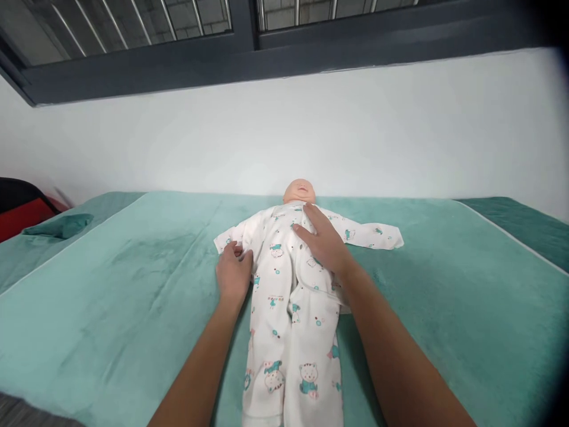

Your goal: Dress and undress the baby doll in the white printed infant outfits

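A baby doll [300, 191] lies on its back, head toward the wall, in a white wrap-front baby shirt [276, 252] printed with small bears. Matching white baby pants [268, 356] stretch down toward me. My left hand [234, 274] is at the left sleeve, its fingers curled on the cloth near the underarm and the thumb by the shirt's side. Across the chest lies my right hand [326, 240], fingers stretched out, resting on the shirt front with nothing gripped. The right sleeve [373, 235] extends sideways. The doll's hands are not visible.
A light green plush cover [133, 302] spreads under the doll, with a darker green strip [524, 222] at the right. Behind stands a white wall [213, 142] below a dark-framed barred window [178, 65]. A red and black item [26, 213] sits at the far left.
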Motion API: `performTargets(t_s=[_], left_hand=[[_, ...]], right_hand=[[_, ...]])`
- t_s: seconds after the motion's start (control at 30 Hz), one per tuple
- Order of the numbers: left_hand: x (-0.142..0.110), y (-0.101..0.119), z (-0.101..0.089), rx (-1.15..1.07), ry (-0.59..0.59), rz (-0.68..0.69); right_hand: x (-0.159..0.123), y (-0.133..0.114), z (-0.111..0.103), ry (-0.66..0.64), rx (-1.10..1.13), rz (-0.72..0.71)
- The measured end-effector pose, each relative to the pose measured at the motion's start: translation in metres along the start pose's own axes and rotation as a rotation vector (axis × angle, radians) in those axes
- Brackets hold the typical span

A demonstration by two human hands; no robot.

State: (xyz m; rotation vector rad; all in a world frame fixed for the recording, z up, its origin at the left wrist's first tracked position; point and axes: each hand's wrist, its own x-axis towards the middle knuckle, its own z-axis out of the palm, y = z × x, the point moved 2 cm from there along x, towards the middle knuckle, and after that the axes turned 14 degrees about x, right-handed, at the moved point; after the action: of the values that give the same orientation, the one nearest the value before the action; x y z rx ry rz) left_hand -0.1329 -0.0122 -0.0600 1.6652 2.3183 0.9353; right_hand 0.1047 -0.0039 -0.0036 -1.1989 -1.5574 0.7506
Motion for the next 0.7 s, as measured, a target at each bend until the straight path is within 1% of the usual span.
performTargets(t_s=[0.07,0.1,0.13,0.2,0.27,0.3,0.33,0.4,0.43,0.5,0.57,0.6,0.63,0.7], left_hand=[[0.009,0.007,-0.001,0.03,-0.102,-0.028],[0.011,0.011,-0.003,0.004,-0.164,-0.043],[0.013,0.016,-0.006,-0.068,-0.231,-0.055],[0.013,0.029,-0.017,-0.32,-0.348,-0.064],[0.008,0.047,-0.033,-0.57,-0.407,-0.045],[0.004,0.057,-0.042,-0.651,-0.403,-0.015],[0.0,0.068,-0.05,-0.671,-0.384,0.032],[-0.011,0.09,-0.063,-0.587,-0.333,0.162],[-0.018,0.1,-0.066,-0.483,-0.308,0.235],[-0.034,0.114,-0.065,-0.236,-0.301,0.405],[-0.053,0.119,-0.059,-0.022,-0.329,0.587],[-0.062,0.12,-0.055,0.05,-0.343,0.665],[-0.069,0.118,-0.053,0.096,-0.353,0.719],[-0.079,0.114,-0.054,0.097,-0.37,0.745]], right_hand=[[0.002,0.002,-0.002,-0.014,0.052,-0.007],[0.003,0.003,-0.002,-0.015,0.086,-0.009],[0.004,0.004,-0.003,-0.008,0.123,-0.01],[0.004,0.006,-0.005,0.008,0.192,-0.011],[0.004,0.007,-0.005,0.021,0.238,-0.004],[0.004,0.007,-0.005,0.025,0.253,-0.001],[0.004,0.007,-0.005,0.028,0.264,-0.001],[0.004,0.008,-0.006,0.035,0.28,-0.011],[0.004,0.007,-0.006,0.038,0.287,-0.019],[0.004,0.007,-0.007,0.048,0.291,-0.031],[0.004,0.006,-0.007,0.057,0.291,-0.032],[0.004,0.005,-0.008,0.062,0.29,-0.028],[0.004,0.004,-0.008,0.068,0.29,-0.023],[0.003,0.003,-0.008,0.081,0.294,-0.021]])
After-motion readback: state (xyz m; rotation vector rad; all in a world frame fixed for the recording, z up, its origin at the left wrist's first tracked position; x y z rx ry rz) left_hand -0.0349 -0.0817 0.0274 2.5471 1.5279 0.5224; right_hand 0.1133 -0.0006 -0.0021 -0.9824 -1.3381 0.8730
